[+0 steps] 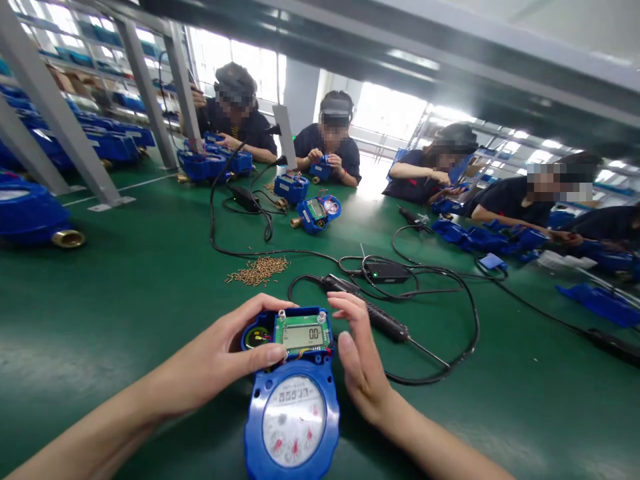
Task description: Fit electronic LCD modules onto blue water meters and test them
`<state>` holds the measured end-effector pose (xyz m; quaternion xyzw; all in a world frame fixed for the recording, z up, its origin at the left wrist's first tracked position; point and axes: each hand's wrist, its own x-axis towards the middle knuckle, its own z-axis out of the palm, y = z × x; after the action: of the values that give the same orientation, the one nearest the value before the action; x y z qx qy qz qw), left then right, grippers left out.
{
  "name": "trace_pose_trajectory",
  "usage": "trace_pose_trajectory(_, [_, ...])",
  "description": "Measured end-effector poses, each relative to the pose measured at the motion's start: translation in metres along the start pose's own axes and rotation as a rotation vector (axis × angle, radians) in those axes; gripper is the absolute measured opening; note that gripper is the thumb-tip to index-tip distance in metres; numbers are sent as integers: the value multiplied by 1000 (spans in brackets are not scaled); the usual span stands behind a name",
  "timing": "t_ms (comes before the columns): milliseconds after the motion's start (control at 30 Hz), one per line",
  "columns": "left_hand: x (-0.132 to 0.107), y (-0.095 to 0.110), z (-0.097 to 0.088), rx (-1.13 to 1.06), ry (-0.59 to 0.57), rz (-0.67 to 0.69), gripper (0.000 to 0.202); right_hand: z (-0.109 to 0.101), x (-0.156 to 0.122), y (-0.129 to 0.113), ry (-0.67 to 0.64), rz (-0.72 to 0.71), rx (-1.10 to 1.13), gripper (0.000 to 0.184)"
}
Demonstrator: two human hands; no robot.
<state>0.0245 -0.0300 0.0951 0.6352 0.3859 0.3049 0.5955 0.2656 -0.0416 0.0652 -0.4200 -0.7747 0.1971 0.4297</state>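
A blue water meter (253, 430) lies in front of me, its round dial nearest me and its electronics box uncovered at the far end. Inside that box sits a green circuit board with a small LCD screen (303, 337) that reads about 0.0. My left hand (233, 350) grips the box from the left, thumb on the board's edge and fingers behind the far wall. To the right of the box is my right hand (363, 360), fingers apart and holding nothing. Just beyond it a black electric screwdriver (383, 320) with a long bit rests on the green table.
Loose brass screws (260, 270) form a pile beyond the meter. Black cables and a small black power box (385, 271) lie to the right. Another opened meter (317, 212) stands farther off. Metal posts (75, 113) rise at left, near a blue meter (30, 210). Several people work opposite.
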Motion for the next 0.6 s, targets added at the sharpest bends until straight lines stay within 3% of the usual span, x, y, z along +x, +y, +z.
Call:
trace_pose_trajectory(67, [-1,0,-1,-17,-7,-29,42,-17,-6,5,-17,94,-243,24])
trace_pose_trajectory(200, [-2,-1,0,7,9,-25,43,-45,-11,10,-489,262,-745,17])
trace_pose_trajectory(267, [-3,-1,1,-4,22,-26,43,-50,-7,7,-574,302,-830,6])
trace_pose_trajectory(367, [-5,-5,1,-49,8,-32,45,-55,13,-6,-503,347,-926,9])
trace_pose_trajectory(467, [-6,-8,1,-60,-5,-22,47,-61,43,-16,-314,384,-1049,21])
trace_pose_trajectory(533, [-6,-7,1,-52,5,-16,47,-62,61,-14,-236,360,-1066,34])
trace_pose_trajectory(600, [-6,-6,1,-51,11,-5,45,-59,72,0,-254,301,-1017,40])
